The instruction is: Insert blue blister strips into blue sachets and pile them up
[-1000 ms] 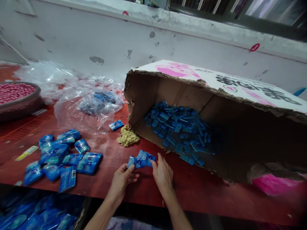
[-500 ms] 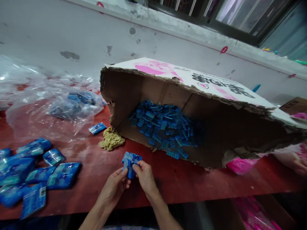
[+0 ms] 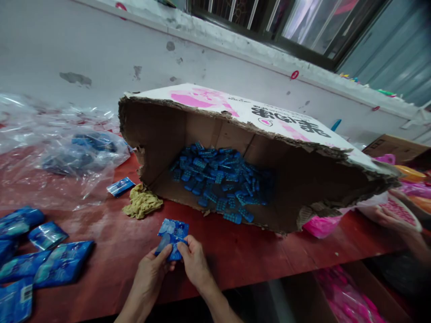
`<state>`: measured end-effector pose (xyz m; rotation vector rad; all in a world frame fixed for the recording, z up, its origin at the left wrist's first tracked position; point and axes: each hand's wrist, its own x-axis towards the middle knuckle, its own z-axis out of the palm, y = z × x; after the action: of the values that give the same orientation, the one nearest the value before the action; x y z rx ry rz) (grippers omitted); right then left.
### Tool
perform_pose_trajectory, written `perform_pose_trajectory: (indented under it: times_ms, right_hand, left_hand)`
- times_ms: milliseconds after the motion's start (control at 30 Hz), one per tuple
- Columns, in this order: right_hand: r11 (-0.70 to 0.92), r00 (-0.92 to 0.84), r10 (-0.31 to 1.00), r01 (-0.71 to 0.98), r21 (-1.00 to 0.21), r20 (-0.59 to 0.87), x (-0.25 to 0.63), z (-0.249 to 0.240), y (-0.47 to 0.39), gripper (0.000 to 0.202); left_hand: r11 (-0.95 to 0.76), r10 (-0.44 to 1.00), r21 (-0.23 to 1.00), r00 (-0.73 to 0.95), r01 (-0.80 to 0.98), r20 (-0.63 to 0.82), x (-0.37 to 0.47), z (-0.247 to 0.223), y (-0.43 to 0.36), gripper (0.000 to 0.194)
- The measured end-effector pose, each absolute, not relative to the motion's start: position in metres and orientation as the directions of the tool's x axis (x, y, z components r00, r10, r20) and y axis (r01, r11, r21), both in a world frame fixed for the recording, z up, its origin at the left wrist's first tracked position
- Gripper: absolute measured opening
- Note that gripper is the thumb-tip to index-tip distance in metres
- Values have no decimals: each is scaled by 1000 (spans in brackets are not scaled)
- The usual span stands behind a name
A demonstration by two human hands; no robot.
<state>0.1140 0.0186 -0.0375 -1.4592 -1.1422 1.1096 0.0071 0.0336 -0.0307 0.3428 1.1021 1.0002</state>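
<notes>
Between my two hands is a small blue plastic packet (image 3: 174, 229), held above the red table near its front edge. My left hand (image 3: 154, 268) pinches its lower left part with thumb and fingers. My right hand (image 3: 194, 261) grips its lower right edge the same way. What the packet contains, if anything, I cannot make out. Beyond the hands, a large cardboard box (image 3: 202, 101) lies on its side, its torn opening facing me. Inside it is a heap of small blue pieces (image 3: 218, 177) with raised dots. A crumpled yellowish cloth (image 3: 142, 202) lies left of the box opening.
Several filled blue packets (image 3: 63, 264) lie at the left of the red table (image 3: 242, 251). One flat blue packet (image 3: 120, 187) is beside the cloth. Clear plastic bags (image 3: 81, 179) spread behind them. At the right, another person's hands (image 3: 387, 220) hold a container of pink pieces.
The view has shifted right, so things appear further left. The packet in my hands has opened out wider and flatter. Another person's hands and a container have come into view at right.
</notes>
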Motion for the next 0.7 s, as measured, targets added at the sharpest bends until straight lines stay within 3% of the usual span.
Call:
perform_pose_trajectory:
  times_ms: [167, 300, 467, 500, 567, 633, 700]
  right_hand:
    - [-127, 217, 972, 146, -981, -94, 113, -33, 16, 25]
    - [-141, 168, 978, 104, -984, -123, 110, -33, 14, 30]
    - [-49, 177, 984, 282, -958, 2, 136, -22, 16, 31]
    - [-9, 228, 969, 416, -909, 95, 149, -19, 18, 27]
    - [-14, 294, 908, 735, -678, 300, 183, -15, 24, 21]
    - [-247, 391, 862, 879, -407, 324, 216, -17, 30, 28]
    - [-336, 386, 885, 917, -217, 260, 238, -25, 31, 30]
  left_hand:
    - [503, 822, 669, 62, -547, -566, 18, -26, 31, 28]
    - [534, 808, 647, 104, -545, -580, 22, -24, 29, 29]
    - [607, 767, 616, 169, -502, -619, 15, -27, 30, 31]
    - [626, 751, 597, 179, -501, -636, 13, -27, 30, 30]
    - [656, 716, 553, 192, -514, -671, 8, -26, 29, 26]
    - [673, 682, 505, 189, -540, -707, 4, -24, 27, 21]
    - [678, 649, 462, 171, -571, -741, 1, -20, 26, 17]
